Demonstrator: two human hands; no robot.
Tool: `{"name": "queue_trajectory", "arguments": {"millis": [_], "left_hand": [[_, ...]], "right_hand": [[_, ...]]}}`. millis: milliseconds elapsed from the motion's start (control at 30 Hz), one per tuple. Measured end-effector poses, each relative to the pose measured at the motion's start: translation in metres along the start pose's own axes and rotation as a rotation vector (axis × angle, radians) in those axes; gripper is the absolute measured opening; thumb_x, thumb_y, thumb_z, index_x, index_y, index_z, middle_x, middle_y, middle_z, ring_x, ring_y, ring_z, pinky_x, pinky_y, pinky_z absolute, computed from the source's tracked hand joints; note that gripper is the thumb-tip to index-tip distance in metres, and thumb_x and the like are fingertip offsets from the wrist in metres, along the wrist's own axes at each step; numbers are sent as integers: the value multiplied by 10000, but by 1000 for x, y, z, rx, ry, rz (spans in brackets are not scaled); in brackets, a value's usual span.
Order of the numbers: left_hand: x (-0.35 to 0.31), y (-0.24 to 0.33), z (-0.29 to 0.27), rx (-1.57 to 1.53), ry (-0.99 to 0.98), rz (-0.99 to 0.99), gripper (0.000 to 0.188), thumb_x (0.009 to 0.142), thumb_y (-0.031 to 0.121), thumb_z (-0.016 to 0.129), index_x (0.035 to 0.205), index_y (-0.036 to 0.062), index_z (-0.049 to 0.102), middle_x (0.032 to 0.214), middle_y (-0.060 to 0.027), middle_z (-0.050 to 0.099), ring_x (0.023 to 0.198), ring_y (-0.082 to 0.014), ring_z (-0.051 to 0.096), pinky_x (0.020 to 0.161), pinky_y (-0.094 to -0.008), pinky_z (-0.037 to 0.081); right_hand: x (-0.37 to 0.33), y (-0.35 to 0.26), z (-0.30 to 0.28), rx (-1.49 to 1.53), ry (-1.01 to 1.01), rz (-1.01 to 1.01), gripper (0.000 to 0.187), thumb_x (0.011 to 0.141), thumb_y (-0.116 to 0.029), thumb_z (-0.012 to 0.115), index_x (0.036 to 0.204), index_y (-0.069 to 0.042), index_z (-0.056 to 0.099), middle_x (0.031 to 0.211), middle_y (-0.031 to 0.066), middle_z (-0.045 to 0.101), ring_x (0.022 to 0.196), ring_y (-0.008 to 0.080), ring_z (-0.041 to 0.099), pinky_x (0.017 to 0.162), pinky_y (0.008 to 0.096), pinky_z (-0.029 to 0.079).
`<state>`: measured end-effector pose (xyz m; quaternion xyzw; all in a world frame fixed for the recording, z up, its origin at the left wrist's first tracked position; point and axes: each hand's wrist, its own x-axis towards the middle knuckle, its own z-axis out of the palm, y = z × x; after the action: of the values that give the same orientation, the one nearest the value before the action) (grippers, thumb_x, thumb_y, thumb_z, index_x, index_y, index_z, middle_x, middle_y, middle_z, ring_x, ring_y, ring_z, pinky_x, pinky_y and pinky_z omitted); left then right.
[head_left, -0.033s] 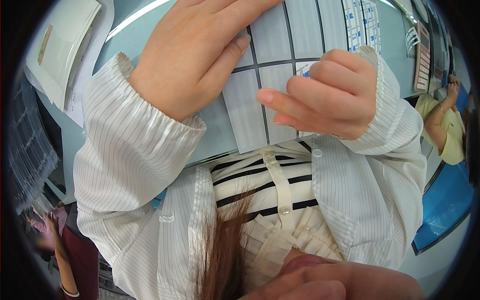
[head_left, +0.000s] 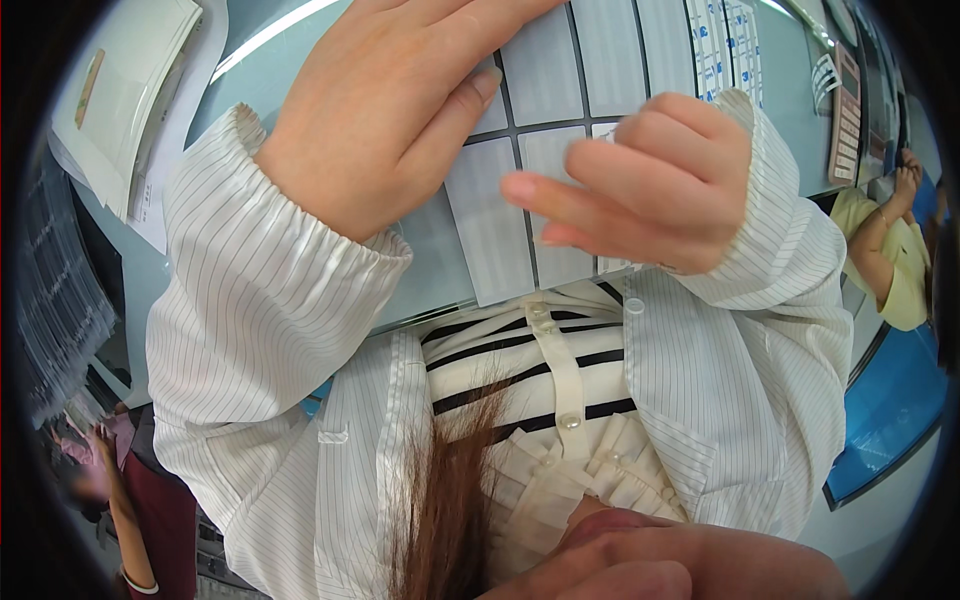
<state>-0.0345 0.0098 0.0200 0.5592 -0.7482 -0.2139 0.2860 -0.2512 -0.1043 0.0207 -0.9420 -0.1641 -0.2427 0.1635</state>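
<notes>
White rectangular strips (head_left: 487,225) lie in rows on the pale glassy table, with dark gaps between them. Across the left part of these rows my left hand (head_left: 370,125) is spread flat, palm down, its fingertips cut off by the upper edge. My right hand (head_left: 660,185) is over the nearer row at the right. Its outer fingers curl in, while the index finger and thumb point left above a strip (head_left: 555,160). Whether anything sits inside the curled fingers is hidden, and they are slightly blurred. Strips with blue print (head_left: 728,50) lie beyond this hand.
Papers and a pale packet (head_left: 125,90) lie at the far left. On the right are a pink calculator (head_left: 845,115) and a blue surface (head_left: 890,410). A person in yellow (head_left: 885,260) is at the right edge, another person (head_left: 160,500) at lower left.
My right hand has shifted slightly left and its fingers have moved, covering a blue-printed bit that showed beside them. My left hand stays in place.
</notes>
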Motion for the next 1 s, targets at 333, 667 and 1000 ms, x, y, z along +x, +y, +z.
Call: {"name": "queue_trajectory", "arguments": {"millis": [333,667,1000], "left_hand": [[-2,-6,10,10,102,55,579,872,25,534,1444,-54,496,1517,-264,461,1416,-434,426,1198,-480,332],[-3,-8,4,39,17,26,583,868,21,537,1445,-56,494,1520,-261,458,1421,-428,422,1199,-479,331],[-3,-7,13,9,137,91,569,858,4,538,1421,-65,506,1490,-266,484,1398,-429,446,1182,-480,354]], "right_hand": [[-5,1,4,41,-55,58,308,706,-138,802,976,-77,666,787,-2,521,588,141,454,531,273,403],[1,-2,5,89,-101,92,314,685,-69,882,952,15,739,933,-4,633,613,139,446,511,297,357],[-12,6,7,91,55,-83,261,690,-30,844,911,41,726,946,13,651,629,163,468,519,301,362]]}}
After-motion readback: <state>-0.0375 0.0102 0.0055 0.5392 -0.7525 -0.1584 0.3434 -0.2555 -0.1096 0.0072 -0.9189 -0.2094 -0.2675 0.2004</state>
